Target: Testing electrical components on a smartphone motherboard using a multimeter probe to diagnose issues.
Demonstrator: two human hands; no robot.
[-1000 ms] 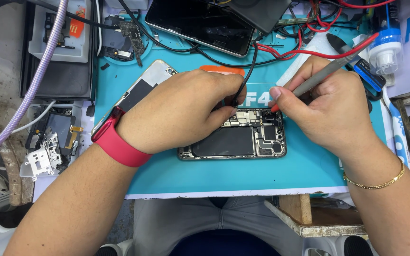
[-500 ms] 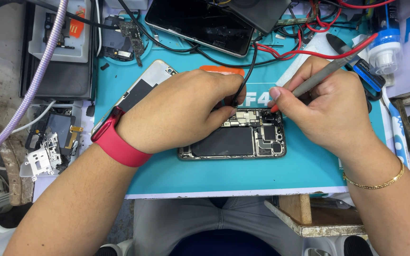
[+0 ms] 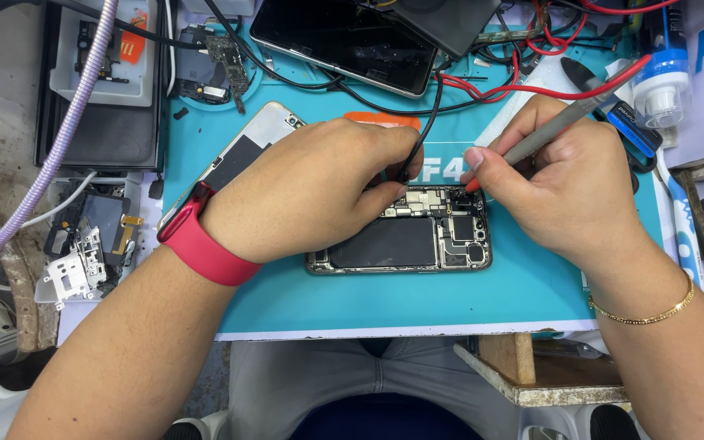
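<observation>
Working over an opened smartphone with its dark battery and circuit boards exposed (image 3: 405,240), a person bends both hands to the repair on a turquoise rubber mat (image 3: 385,297) that covers the worktop. The phone lies flat near the mat's front edge, between the two hands. The left hand (image 3: 311,191), a red band (image 3: 201,244) on its wrist, rests across the phone's left end, its fingers pinching a thin black cable (image 3: 429,114) just above the upper boards. The right hand (image 3: 560,183), a slim gold bracelet (image 3: 645,314) at the wrist, has its fingers closed around a grey pen-shaped tool (image 3: 560,122), whose orange tip touches the phone's upper right corner. Behind the left hand lies a silver phone back panel (image 3: 246,147); farther back, a dark tablet-like screen (image 3: 344,41) and tangled red wires (image 3: 531,81) crowd the mat's far edge, a lilac corrugated hose (image 3: 71,122) running off to the left.
</observation>
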